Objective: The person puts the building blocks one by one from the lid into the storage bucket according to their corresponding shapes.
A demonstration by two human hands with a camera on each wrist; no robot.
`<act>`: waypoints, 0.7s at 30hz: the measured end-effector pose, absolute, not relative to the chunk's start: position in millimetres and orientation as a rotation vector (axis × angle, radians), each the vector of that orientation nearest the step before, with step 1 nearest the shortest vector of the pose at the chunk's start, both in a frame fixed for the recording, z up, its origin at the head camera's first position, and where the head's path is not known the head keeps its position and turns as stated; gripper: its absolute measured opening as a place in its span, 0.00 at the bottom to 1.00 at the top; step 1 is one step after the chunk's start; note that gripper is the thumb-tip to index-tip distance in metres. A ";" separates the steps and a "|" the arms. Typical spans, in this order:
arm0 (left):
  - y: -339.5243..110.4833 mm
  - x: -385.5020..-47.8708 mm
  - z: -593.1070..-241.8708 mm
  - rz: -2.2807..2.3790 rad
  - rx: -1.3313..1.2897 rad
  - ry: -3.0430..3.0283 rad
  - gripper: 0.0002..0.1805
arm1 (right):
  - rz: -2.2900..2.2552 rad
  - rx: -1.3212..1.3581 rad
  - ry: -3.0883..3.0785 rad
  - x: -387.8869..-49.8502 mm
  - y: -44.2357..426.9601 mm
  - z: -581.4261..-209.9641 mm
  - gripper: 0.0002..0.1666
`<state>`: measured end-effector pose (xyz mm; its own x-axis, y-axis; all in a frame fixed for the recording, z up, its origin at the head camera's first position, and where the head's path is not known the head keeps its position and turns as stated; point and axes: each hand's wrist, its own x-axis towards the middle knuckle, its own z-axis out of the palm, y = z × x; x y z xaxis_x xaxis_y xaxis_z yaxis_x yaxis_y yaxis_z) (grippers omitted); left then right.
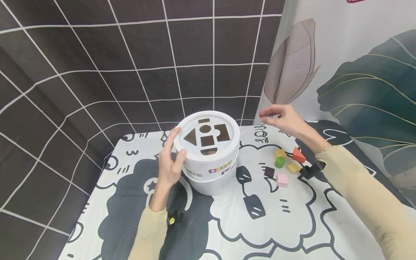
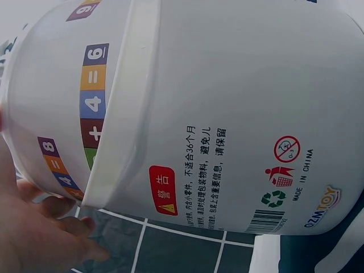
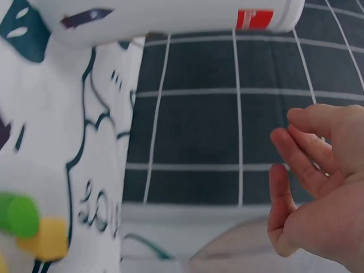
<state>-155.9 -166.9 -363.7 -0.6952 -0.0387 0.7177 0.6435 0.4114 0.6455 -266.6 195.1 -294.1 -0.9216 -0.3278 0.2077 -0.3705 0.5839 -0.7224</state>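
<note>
A white bucket (image 1: 208,168) with a shape-sorter lid (image 1: 195,122) stands upright on the cloth. Dark holes in the lid include a triangle, a circle and a square. My left hand (image 1: 170,164) rests against the bucket's left side, its thumb and index finger spread at the lid's rim. In the left wrist view, other fingers (image 2: 77,226) lie loosely bent beside the printed wall. Raised in the air to the right of the bucket, my right hand (image 1: 281,117) holds nothing. Its fingers (image 3: 304,156) are relaxed and apart from the thumb.
On the cloth right of the bucket lie a green cylinder (image 1: 280,162), a red triangular block (image 1: 298,155), two yellow blocks (image 1: 294,167), a pink cube (image 1: 281,180) and a dark block (image 1: 269,172). Behind the table hangs a dark grid curtain (image 1: 136,47).
</note>
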 end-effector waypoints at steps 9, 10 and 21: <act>-166.8 -154.4 -362.4 -1.313 -0.519 -2.006 0.36 | 1.143 0.606 -2.872 -256.1 244.5 -316.4 0.18; -166.8 -154.3 -362.3 -1.312 -0.519 -2.006 0.36 | 1.130 0.617 -2.884 -255.2 249.6 -319.6 0.18; -166.8 -154.8 -362.6 -1.294 -0.507 -2.012 0.36 | 1.158 0.604 -2.953 -241.9 292.4 -346.2 0.26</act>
<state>-154.8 -166.8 -362.6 -0.6914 -0.0381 0.7215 0.6406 0.4295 0.6366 -241.9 292.4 -346.2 -0.9263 -0.3729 0.0546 -0.3106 0.6733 -0.6709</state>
